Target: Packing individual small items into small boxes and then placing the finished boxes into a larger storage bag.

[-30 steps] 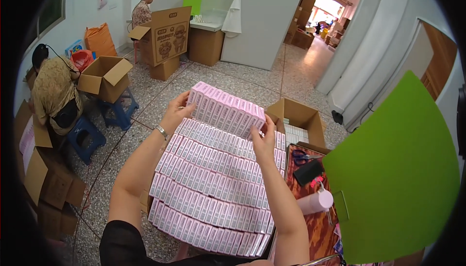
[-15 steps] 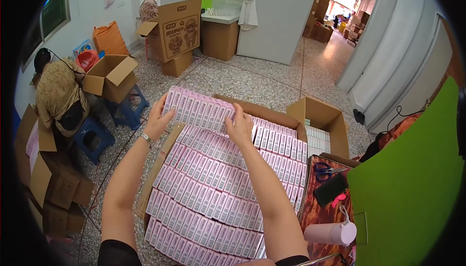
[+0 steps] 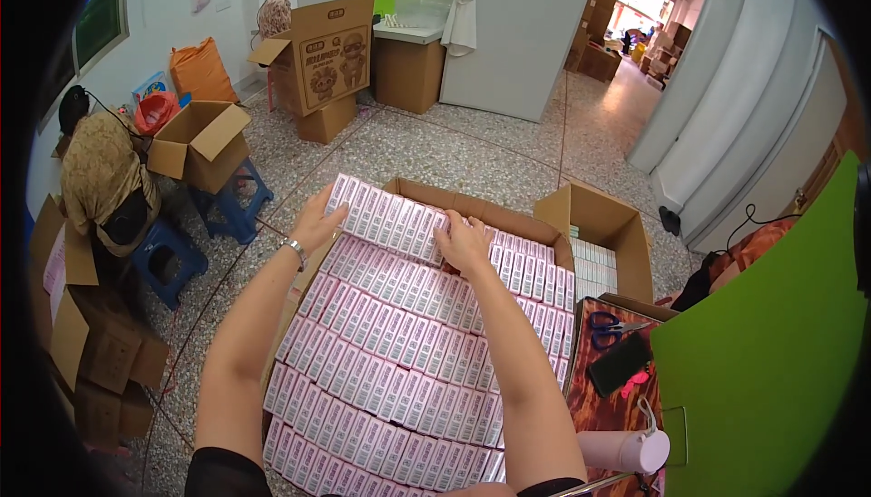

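A row of small pink-and-white boxes [image 3: 388,218] is squeezed end to end between my two hands. My left hand [image 3: 317,222], with a watch on its wrist, is closed on the row's left end. At the other end, my right hand [image 3: 464,241] presses its fingers and thumb against the last box. The row sits low over the far left part of a large open carton [image 3: 472,196]. Several rows of the same small boxes [image 3: 381,352] fill that carton below my forearms. Whether the held row touches the boxes underneath, I cannot tell.
Right of the carton, a patterned table [image 3: 590,397] bears scissors [image 3: 617,326], a dark phone [image 3: 621,364] and a pink bottle [image 3: 626,450]. Beyond it stands a smaller carton [image 3: 635,234] of boxes. A bent-over person [image 3: 109,170] is at left near blue stools [image 3: 172,261]; another person [image 3: 279,14] is behind a tall carton.
Both hands have brought the row of boxes right and down, from raised above the carton to its far left part. The row is still held at both ends.
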Tool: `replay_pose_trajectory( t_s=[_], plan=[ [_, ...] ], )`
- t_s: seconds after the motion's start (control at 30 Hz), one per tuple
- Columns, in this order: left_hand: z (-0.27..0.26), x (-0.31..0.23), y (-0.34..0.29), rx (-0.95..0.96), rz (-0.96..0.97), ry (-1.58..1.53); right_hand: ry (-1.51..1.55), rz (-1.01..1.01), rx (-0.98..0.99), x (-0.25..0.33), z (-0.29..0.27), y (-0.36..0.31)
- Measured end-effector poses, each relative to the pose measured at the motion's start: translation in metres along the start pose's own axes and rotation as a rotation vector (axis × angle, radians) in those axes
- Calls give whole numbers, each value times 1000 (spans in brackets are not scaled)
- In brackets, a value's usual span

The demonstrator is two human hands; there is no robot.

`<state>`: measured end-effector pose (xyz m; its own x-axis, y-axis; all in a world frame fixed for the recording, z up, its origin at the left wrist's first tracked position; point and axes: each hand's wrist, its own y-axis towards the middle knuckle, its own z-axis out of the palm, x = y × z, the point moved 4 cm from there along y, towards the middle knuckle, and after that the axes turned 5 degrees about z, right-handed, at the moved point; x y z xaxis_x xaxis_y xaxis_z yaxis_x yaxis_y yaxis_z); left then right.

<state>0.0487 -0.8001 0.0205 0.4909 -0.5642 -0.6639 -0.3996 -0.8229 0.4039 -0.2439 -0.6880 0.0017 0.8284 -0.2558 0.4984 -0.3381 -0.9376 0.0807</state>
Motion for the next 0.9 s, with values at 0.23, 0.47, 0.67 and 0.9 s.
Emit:
replay_pose_trajectory(
  t_s=[0.23, 0.47, 0.67, 0.9],
  plan=[
    [25, 11, 25, 106, -127, -26, -49, 8, 47, -15, 2, 14],
    [45, -5, 25, 247, -260, 199, -125, 83, 215, -23, -19, 2],
    [52, -4, 46, 397, -261, 291, -52, -67, 125, -38, 5, 14],
    [61, 1, 43, 506, -256, 348, -264, -118, 158, -21, -2, -5]
  ],
)
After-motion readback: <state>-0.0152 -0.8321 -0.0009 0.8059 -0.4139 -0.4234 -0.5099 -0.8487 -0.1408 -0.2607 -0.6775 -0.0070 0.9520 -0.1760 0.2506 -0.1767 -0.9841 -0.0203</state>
